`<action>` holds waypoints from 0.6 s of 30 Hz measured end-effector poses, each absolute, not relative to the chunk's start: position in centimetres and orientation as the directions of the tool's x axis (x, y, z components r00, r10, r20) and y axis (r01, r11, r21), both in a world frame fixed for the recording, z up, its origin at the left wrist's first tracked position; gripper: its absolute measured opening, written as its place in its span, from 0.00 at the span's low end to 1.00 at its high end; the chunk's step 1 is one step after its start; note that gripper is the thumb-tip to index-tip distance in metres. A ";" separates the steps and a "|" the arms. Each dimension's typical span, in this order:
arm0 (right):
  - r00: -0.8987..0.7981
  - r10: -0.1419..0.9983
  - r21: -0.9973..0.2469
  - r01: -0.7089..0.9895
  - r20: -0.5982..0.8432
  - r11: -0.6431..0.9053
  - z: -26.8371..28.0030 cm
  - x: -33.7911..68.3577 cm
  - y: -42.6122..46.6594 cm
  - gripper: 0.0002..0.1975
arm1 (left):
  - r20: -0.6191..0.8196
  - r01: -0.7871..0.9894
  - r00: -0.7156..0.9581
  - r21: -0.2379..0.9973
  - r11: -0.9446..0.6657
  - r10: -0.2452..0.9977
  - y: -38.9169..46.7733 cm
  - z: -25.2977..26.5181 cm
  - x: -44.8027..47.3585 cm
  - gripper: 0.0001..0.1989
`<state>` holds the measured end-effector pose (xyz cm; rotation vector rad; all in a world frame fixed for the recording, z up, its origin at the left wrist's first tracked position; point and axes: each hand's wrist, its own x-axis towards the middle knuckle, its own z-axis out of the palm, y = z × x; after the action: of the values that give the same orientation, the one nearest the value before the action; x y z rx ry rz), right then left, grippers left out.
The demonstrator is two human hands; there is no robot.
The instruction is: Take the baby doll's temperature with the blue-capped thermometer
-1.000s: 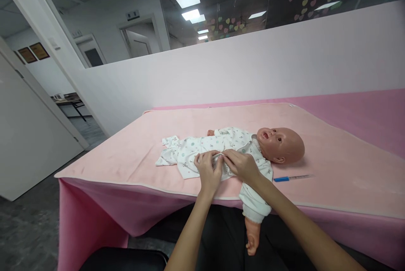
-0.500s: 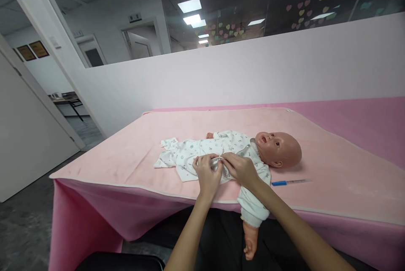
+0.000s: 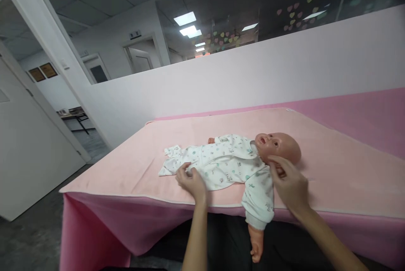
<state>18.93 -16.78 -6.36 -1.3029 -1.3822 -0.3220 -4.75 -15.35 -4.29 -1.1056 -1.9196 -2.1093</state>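
A baby doll (image 3: 278, 146) lies on its back, head to the right, in a white patterned outfit (image 3: 228, 167). The front flap of the outfit lies across the chest. My left hand (image 3: 193, 182) rests by the lower near side of the outfit, its thumb and fingers curved and apart. Beside the doll's chin and shoulder is my right hand (image 3: 291, 184), fingers bent with a gap to the thumb and nothing visible in them. One doll arm (image 3: 255, 241) hangs over the table's front edge. The blue-ended stick is mostly hidden behind my right hand.
A pale pink mat (image 3: 133, 157) covers the table over a darker pink cloth (image 3: 373, 123) that hangs down in front. Behind stands a white low wall (image 3: 240, 81) with glass above. To the left are a door (image 3: 34, 148) and a doorway.
My hands have come apart from the middle of the outfit: the right moved right toward the doll's head, the left slightly left and down. The front flap now lies flat across the chest.
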 end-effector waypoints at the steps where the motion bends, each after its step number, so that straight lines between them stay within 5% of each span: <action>1: 0.294 0.508 -0.474 0.837 0.810 0.273 -7.0 21.0 -17.3 0.11 | 0.588 0.551 -0.714 0.807 -0.214 0.379 -15.2 -3.5 -4.9 0.10; 5: 0.169 0.636 -0.267 0.962 0.753 0.060 -9.9 29.0 -17.9 0.13 | 0.772 0.640 -0.260 0.587 -0.495 0.579 -13.1 0.4 -3.9 0.08; 8: 0.078 0.759 -0.200 0.977 0.647 0.069 -11.0 31.8 -17.6 0.15 | 0.655 0.508 0.114 0.608 -0.610 0.747 -10.6 1.6 -1.3 0.08; 11: 0.059 0.786 -0.208 0.974 0.615 0.089 -10.9 31.8 -17.7 0.15 | 0.517 0.520 0.173 0.674 -0.524 0.838 -8.9 0.2 1.0 0.10; 18: 0.031 0.796 -0.242 0.959 0.604 0.147 -10.1 31.3 -18.2 0.14 | 0.480 0.654 0.363 0.479 -0.586 0.798 -10.2 -1.8 1.2 0.16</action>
<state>31.29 -18.25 -10.06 -1.6821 -1.7970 -0.3304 1.15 -10.25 -1.83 -2.7577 -1.4925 -1.1746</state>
